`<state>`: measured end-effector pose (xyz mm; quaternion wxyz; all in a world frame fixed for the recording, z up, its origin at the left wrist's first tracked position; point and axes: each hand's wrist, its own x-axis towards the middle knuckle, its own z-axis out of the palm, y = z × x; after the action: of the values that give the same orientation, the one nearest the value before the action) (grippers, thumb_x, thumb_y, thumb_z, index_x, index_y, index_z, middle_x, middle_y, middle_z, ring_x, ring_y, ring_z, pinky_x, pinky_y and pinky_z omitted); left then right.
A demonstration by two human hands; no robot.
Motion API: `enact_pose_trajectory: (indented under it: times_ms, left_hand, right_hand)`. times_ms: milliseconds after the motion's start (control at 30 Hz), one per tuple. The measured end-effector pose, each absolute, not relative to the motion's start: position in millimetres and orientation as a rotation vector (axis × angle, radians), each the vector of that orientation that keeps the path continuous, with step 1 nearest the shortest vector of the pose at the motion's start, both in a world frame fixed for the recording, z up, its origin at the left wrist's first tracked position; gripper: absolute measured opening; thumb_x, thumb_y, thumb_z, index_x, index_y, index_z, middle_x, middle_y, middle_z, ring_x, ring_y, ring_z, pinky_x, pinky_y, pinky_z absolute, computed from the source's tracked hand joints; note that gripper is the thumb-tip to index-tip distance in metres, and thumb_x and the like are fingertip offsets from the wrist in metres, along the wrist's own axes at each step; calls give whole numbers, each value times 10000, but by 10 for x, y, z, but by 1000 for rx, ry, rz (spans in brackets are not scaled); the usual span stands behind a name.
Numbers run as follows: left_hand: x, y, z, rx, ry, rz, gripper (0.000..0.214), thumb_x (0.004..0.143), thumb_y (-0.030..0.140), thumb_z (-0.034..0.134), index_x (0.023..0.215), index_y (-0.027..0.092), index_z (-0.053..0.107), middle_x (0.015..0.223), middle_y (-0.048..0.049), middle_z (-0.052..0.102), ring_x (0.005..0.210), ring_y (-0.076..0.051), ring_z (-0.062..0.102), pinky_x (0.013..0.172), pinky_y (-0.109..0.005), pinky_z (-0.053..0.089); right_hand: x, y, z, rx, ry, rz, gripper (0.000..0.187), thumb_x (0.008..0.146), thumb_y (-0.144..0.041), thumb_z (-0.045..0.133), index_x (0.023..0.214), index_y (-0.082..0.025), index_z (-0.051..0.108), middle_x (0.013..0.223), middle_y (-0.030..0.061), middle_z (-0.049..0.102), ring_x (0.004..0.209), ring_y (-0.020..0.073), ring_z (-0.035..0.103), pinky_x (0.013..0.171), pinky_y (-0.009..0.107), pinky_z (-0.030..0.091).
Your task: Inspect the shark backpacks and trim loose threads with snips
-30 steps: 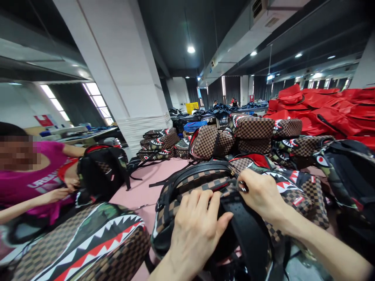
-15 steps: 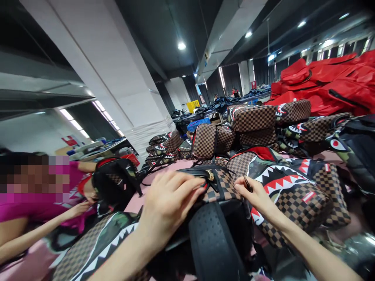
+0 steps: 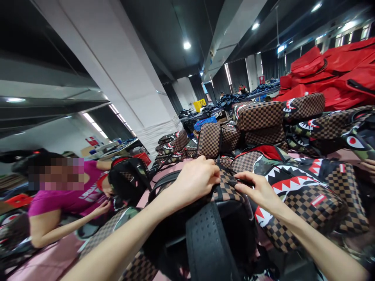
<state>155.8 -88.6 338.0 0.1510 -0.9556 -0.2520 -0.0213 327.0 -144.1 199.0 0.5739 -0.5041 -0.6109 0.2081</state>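
A brown checkered backpack [image 3: 227,183] with black back and straps lies in front of me, its padded black strap [image 3: 206,238] toward me. My left hand [image 3: 197,176] is closed with curled fingertips at the top of this backpack, near its black carry handle [image 3: 168,180]. What those fingers pinch is hidden beneath them. Just to the right, my right hand [image 3: 258,191] has thumb and forefinger close together around a small, thin dark piece [image 3: 238,180] over the checkered panel. I cannot make out what kind of piece it is. A shark-mouth backpack [image 3: 304,195] rests beside my right hand.
Stacked checkered bags [image 3: 259,117] stand across the pink table [image 3: 49,259]. A co-worker in a magenta shirt [image 3: 68,195] handles a black backpack [image 3: 129,179] at left. Red bags [image 3: 328,78] pile up at far right; a blue crate [image 3: 205,123] stands behind.
My left hand has moved right and curled over the spot where a gold-coloured metal piece showed. My right hand stays near the panel, the dark piece now pointing left. The view has shifted slightly.
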Motion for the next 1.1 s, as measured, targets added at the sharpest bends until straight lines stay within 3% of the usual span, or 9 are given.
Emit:
enact_pose_trajectory:
  times_ms: [333, 733, 900, 1000, 1100]
  left_hand:
    - [1579, -913, 3314, -2684, -693, -115, 195, 848, 216, 491, 735, 176, 645, 818, -45, 623, 803, -182, 512, 661, -285, 406]
    - [1589, -963, 3267, -2661, -675, -187, 177, 838, 201, 497, 705, 167, 610, 799, -45, 616, 779, -184, 520, 666, -295, 409]
    - [1185, -1156, 3257, -2602, -546, -993, 234, 924, 228, 378, 949, 183, 606, 946, -57, 613, 910, -175, 553, 823, -319, 427]
    - [737, -1348, 3048, -2581, -477, -1019, 211, 919, 254, 415, 1066, 174, 543, 971, -69, 586, 908, -168, 551, 785, -270, 452]
    - [460, -1448, 2747, -2441, -530, -911, 279, 890, 224, 459, 1144, 119, 513, 1020, -110, 566, 968, -213, 522, 848, -317, 445]
  right_hand:
    - [3202, -1408, 2117, -1020, -1513, 414, 173, 806, -247, 613, 944, -208, 710, 907, 38, 682, 849, 165, 617, 759, 286, 474]
    - [3144, -1430, 2125, -1011, -1561, 249, 166, 846, -256, 567, 908, -199, 710, 852, 49, 674, 797, 162, 609, 721, 294, 460]
    - [3195, -1442, 2059, -1104, -1362, 503, 235, 835, -318, 533, 947, -189, 696, 943, 53, 698, 844, 181, 626, 771, 314, 477]
    - [3275, -1448, 2014, -1168, -1239, 567, 319, 835, -376, 505, 1012, -163, 662, 983, 66, 686, 841, 181, 620, 742, 308, 483]
    - [3273, -1419, 2100, -1195, -1208, 503, 375, 783, -412, 575, 1050, -155, 630, 985, 64, 668, 844, 180, 607, 731, 298, 476]
